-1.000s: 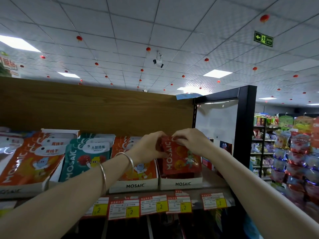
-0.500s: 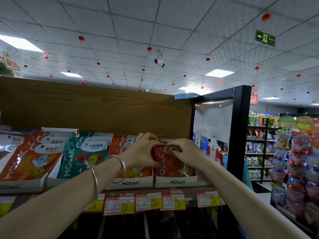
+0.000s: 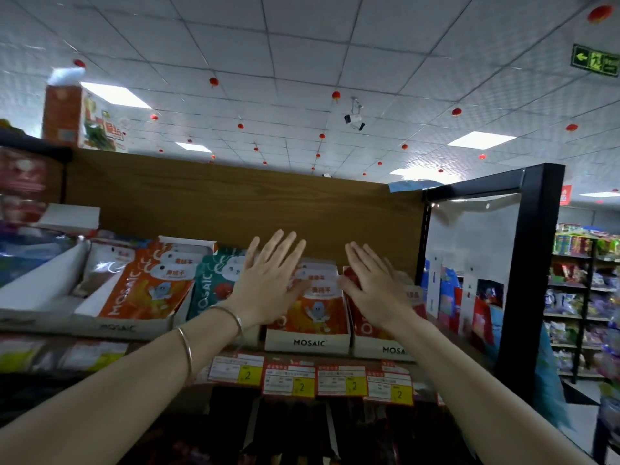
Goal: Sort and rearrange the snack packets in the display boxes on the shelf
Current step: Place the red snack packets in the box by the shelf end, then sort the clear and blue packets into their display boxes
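Several white MOSAIC display boxes stand in a row on the shelf. My left hand (image 3: 268,283) is open with fingers spread, in front of the teal packets (image 3: 209,283) and the orange packets (image 3: 315,310) in the box (image 3: 307,342) beside them. My right hand (image 3: 372,283) is open too, held flat over the red packets (image 3: 364,325) in the rightmost box (image 3: 379,350). Neither hand holds anything. Another box of orange packets (image 3: 144,286) stands further left.
A wooden back panel (image 3: 235,203) rises behind the boxes. A black metal frame (image 3: 530,283) ends the shelf on the right, with an aisle and more shelves (image 3: 583,297) beyond. Price tags (image 3: 339,380) line the shelf edge. More goods sit at the far left (image 3: 30,256).
Both hands let go of the red packet, which now sits in the rightmost box, and opened flat with fingers spread. The view has swung left.
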`<move>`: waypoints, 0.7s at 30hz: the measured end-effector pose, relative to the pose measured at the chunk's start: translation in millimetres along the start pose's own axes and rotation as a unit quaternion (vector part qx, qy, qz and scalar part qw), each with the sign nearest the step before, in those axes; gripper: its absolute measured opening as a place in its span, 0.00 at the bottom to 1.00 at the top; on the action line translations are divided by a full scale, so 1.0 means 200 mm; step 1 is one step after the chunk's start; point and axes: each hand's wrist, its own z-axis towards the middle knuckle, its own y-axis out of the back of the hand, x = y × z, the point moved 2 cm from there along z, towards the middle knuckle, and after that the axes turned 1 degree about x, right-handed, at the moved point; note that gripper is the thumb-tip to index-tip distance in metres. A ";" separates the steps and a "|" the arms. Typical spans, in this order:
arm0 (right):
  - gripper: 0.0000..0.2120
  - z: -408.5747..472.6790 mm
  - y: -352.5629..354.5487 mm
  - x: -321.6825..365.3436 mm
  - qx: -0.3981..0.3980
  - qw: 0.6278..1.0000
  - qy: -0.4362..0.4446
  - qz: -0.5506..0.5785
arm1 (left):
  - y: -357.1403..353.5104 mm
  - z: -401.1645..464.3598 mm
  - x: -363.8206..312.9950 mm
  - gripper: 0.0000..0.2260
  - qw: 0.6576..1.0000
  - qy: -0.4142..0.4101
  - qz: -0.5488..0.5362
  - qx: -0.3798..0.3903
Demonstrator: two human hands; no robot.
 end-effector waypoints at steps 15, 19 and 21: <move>0.28 0.30 -0.19 0.73 -0.004 0.998 0.036 0.054 | 0.15 -0.27 0.79 0.32 0.998 0.053 0.040 -0.001; 0.27 0.40 -0.27 1.00 -0.013 0.996 0.023 0.087 | 0.22 -0.35 1.11 0.34 0.997 0.046 0.056 -0.002; 0.26 0.44 -0.32 1.13 -0.024 0.994 0.029 0.099 | 0.26 -0.38 1.26 0.31 0.997 0.051 0.062 0.004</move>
